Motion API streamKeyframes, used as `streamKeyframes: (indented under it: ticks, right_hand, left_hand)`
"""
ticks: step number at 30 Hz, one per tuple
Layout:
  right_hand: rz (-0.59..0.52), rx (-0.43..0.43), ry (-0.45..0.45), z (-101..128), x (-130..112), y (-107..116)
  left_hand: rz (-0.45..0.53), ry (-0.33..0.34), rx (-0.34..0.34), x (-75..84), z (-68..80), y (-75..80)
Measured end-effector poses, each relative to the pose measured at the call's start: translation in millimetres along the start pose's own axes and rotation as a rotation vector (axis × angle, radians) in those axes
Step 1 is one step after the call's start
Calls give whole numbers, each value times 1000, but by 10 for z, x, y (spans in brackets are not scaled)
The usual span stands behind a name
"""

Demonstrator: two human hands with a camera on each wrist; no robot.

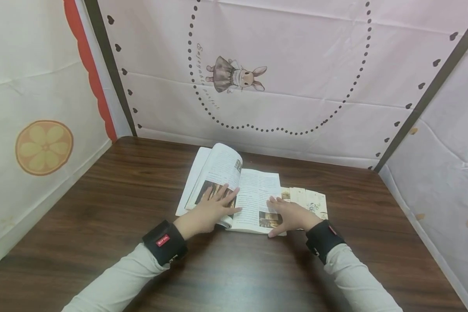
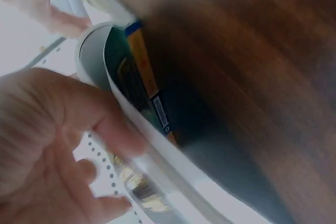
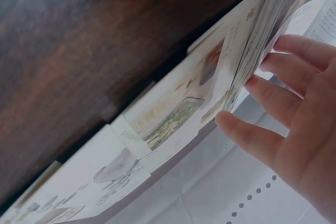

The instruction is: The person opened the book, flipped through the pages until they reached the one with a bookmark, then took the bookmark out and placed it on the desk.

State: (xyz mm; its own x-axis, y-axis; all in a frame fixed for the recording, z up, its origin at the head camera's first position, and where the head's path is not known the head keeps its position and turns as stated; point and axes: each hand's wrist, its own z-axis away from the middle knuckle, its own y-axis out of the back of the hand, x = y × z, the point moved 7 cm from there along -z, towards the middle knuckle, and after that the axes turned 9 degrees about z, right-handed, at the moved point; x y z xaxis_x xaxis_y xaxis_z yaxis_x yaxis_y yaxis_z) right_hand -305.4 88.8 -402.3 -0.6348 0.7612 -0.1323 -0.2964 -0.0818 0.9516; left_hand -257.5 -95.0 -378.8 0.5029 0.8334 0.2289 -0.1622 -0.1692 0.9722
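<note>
An open book lies on the table, its left-hand pages arching up from the spine. My left hand rests with spread fingers on the left page, over a dark printed picture. In the left wrist view, the thumb lies along the curved page edge. On the right page, near its outer edge, my right hand rests with fingers apart. In the right wrist view, its fingertips touch the page edges. Several illustrated paper cards stick out beyond the book's right side, partly hidden by the right hand.
The dark wooden table carries the book and cards. Printed fabric sheets hang at the back and both sides. Black bands circle both wrists over pale sleeves.
</note>
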Motion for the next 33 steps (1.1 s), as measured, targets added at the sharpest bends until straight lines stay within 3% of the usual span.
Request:
streamKeyframes:
  ticks: [2,4,10,16,23,26,33]
  right_hand:
    - [-12,-9,1,1,-2,-4]
    - [-25,-13,-2,5,-2,0]
    - [-22,-35,4,6,22,19]
    - [-65,-85,33,3,72,19]
    - [-134,-138,68,52,74,46]
    - [-113,-116,81,70,56,95]
    - [-72,30,146,72,9,202]
  left_hand:
    - [50,36,-67,-5,12,-36]
    - [106,71,-81,-25,25,-25]
    - [227,95,-39,-38,25,31]
    - [241,115,27,-40,-49,62]
    - [218,153,13,-28,-94,61]
    - [213,144,14,-8,-96,72]
    - [225,109,8,-26,-90,86]
